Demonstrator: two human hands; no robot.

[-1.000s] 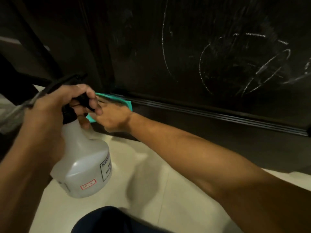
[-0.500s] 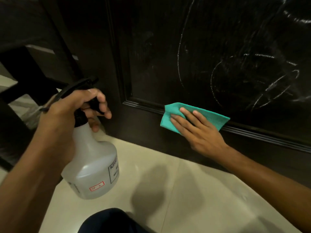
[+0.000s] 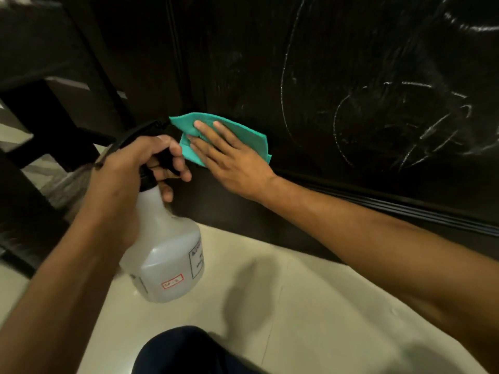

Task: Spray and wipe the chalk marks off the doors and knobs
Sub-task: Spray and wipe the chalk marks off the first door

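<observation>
Chalk marks: white loops and streaks on dark door, right of cloth.
Cloth: teal, flat against door's lower panel.
Right hand: grip spread, fingers straight, pressing cloth.
Spray bottle: translucent, black trigger head, above pale floor.
Left hand: grip curled around bottle neck and trigger.

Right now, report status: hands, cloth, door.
Left hand grips spray bottle. Right hand flat on teal cloth, lower door panel. Chalk marks remain rightward.
</observation>
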